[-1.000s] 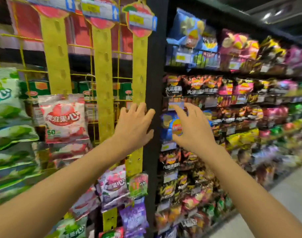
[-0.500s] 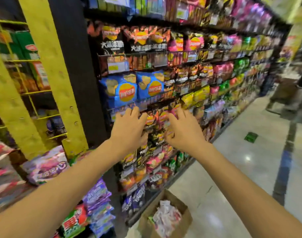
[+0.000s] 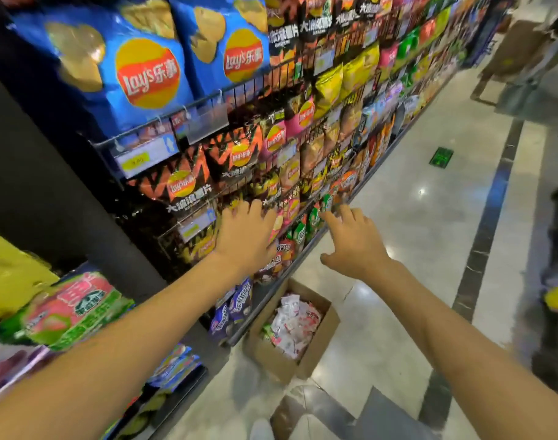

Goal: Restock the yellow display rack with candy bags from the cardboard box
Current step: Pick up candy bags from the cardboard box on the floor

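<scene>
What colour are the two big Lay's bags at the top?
The Lay's bags are blue with a yellow-and-red logo, clearest in the head view.

Blurred yellow display rack (image 3: 10, 274), mostly beyond the left edge; price label (image 3: 137, 157) illegible.

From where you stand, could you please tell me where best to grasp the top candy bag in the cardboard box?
Probably pinch the crinkled upper edge of the top candy bag, coming straight down from above: the cardboard box is open-topped, its walls block the sides, and that edge stands up from the loose pile.
</scene>
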Action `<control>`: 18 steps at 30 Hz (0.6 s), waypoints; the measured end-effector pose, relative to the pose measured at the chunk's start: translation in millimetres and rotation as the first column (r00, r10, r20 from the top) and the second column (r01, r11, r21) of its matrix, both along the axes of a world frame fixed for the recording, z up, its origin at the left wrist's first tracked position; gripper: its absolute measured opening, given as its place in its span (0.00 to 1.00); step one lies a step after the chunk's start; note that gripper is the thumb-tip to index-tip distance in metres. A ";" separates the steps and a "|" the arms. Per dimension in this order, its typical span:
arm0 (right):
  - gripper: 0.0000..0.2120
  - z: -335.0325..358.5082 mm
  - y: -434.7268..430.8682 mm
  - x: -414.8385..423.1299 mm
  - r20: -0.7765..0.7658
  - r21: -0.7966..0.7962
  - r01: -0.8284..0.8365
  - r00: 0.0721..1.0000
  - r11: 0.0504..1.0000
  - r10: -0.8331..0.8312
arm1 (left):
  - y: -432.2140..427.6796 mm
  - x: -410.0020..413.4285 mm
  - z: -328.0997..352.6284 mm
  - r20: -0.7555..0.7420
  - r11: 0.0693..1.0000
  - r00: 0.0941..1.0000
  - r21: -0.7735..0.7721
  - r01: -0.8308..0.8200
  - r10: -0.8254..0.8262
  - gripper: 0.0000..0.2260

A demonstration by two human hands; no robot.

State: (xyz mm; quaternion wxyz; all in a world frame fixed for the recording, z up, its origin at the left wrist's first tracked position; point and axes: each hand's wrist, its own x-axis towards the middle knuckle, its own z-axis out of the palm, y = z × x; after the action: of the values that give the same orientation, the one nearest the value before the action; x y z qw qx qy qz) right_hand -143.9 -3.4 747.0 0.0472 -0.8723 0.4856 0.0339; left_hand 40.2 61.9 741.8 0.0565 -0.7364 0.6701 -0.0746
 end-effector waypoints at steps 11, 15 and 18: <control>0.36 -215.0 -73.7 -31.5 -0.054 0.354 0.074 0.997 0.932 -0.058 | -66.0 -16.6 -199.5 -0.086 0.935 0.995 0.354 -0.025 0.059 0.24; 0.37 -335.1 -95.1 -45.5 -0.091 0.403 0.046 0.996 0.914 -0.010 | -82.0 -26.0 -322.2 -0.127 0.893 0.985 0.448 -0.045 0.113 0.26; 0.37 -441.4 -101.9 -50.5 -0.089 0.413 0.011 0.996 0.911 0.028 | -77.8 -38.4 -434.7 -0.115 0.863 0.981 0.499 -0.077 0.154 0.27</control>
State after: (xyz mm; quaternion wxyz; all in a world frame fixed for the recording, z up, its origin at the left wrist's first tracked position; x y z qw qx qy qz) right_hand -194.4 -105.3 305.6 0.2076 -0.8421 0.4654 0.1767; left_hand 1.9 -15.9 307.1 0.1958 -0.7401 0.6237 0.1578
